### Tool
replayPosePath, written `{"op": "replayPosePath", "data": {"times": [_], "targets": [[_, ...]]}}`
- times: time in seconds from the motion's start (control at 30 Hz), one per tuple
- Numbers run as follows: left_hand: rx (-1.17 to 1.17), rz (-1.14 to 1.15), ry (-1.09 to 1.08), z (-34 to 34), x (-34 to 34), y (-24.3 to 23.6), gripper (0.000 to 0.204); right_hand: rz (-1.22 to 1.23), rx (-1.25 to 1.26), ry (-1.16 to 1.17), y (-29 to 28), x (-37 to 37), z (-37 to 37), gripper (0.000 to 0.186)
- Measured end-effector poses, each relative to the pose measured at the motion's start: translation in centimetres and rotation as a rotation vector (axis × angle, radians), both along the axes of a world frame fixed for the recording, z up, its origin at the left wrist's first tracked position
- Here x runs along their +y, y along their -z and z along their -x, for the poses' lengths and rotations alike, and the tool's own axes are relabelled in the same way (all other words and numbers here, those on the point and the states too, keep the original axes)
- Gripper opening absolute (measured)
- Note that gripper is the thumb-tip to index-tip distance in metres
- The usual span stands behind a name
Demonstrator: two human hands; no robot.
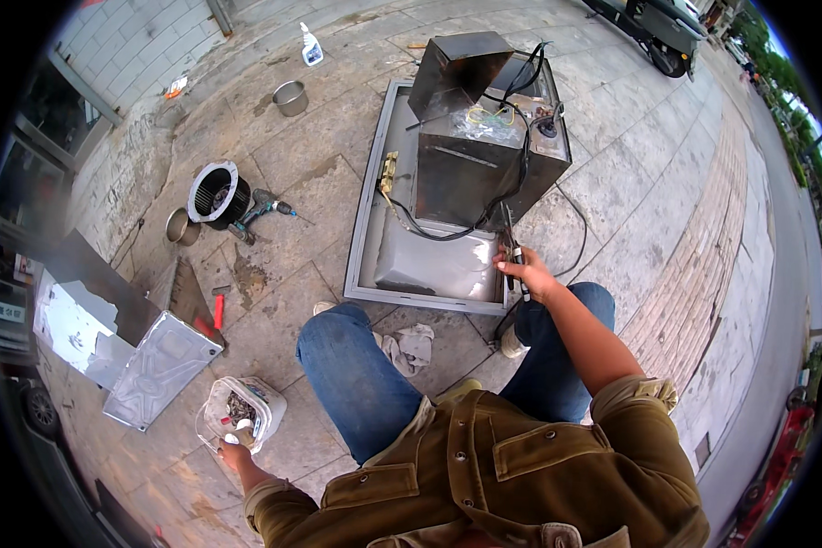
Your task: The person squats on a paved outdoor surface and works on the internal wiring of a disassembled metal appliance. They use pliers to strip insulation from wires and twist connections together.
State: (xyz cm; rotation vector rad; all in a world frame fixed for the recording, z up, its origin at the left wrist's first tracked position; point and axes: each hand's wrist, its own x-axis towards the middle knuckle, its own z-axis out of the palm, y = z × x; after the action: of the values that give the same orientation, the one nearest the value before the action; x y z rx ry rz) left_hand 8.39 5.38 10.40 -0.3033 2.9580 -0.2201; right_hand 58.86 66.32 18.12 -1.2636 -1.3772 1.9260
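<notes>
Sitting low on paved ground, knees in blue jeans apart, olive jacket filling the lower edge.

Right hand (527, 272) gripping a slim tool (511, 239), fingers clamped round its handle; tool type hard to tell, shaft pointing up toward the metal box (484, 151). Hand hovering just off the near right corner of the grey tray (367, 210).

Box standing on the far part of the tray, top open, lid (457, 68) tilting up at the back left. Wiring showing inside the top. Black cable (447, 233) trailing from the box top, down its front, looping across the tray.

Left hand (231, 449) reaching out to the left side, closing on the rim of a white tub (244, 411). Tub resting on the ground beside the left knee, holding small dark bits, too small to identify.

Rag (411, 347) lying between the knees, just in front of the tray's near edge.

Further left: blower wheel (217, 192) lying on the paving, drill (265, 212) just beside it, small pot (182, 226) near both. Second pot (290, 97) and a spray bottle (310, 46) well apart at the back. Foil-faced panel (155, 370) lying flat at the left, red-handled tool (218, 310) near its corner.

Hands well apart, one on each side of the body.
</notes>
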Motion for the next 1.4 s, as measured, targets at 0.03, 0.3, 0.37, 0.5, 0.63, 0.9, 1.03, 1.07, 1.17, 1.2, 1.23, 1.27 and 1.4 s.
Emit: {"op": "replayPosePath", "data": {"times": [0.03,0.3,0.37,0.5,0.63,0.9,1.03,1.07,1.17,1.2,1.23,1.27,1.4], "targets": [[-0.002,-0.019,0.018,0.0,0.0,0.1,0.044,0.000,-0.004,0.003,-0.1,0.0,-0.2,0.046],[0.128,-0.364,0.452,3.4,6.6,-2.2,0.046,-0.055,0.178,0.143,-2.2,1.1,0.5,0.043],[0.171,-0.515,0.642,2.9,15.4,-5.1,0.039,-0.100,0.237,0.228,-2.9,2.5,0.4,0.040],[0.131,-0.917,1.073,-3.8,34.0,-16.0,0.031,-0.234,0.388,0.387,-5.5,6.2,1.4,0.034],[-0.082,-1.015,1.568,-15.9,49.2,-24.6,0.028,-0.276,0.488,0.548,-7.2,9.3,1.4,0.029],[-0.067,-0.936,1.756,-28.8,71.2,-23.9,0.033,-0.189,0.473,0.635,-7.5,10.6,-0.2,0.031],[0.248,-0.641,1.737,-31.4,77.8,-21.7,0.037,-0.181,0.475,0.606,-7.5,10.8,-1.3,0.037],[0.259,-0.571,1.731,-32.0,78.8,-21.5,0.034,-0.191,0.490,0.599,-7.3,10.9,-1.3,0.040],[0.294,-0.422,1.737,-32.7,80.7,-20.8,0.028,-0.188,0.432,0.600,-7.4,11.0,-1.3,0.034],[0.304,-0.414,1.758,-32.4,81.1,-20.6,0.026,-0.185,0.441,0.591,-7.5,11.1,-1.3,0.034],[0.315,-0.406,1.779,-32.1,81.3,-20.4,0.025,-0.181,0.451,0.582,-7.6,11.1,-1.3,0.034],[0.305,-0.436,1.802,-31.9,81.4,-20.6,0.025,-0.179,0.459,0.576,-7.7,11.1,-1.3,0.035],[0.279,-0.463,1.878,-31.0,80.6,-21.2,0.024,-0.179,0.470,0.593,-7.6,11.4,-1.8,0.034]]}}
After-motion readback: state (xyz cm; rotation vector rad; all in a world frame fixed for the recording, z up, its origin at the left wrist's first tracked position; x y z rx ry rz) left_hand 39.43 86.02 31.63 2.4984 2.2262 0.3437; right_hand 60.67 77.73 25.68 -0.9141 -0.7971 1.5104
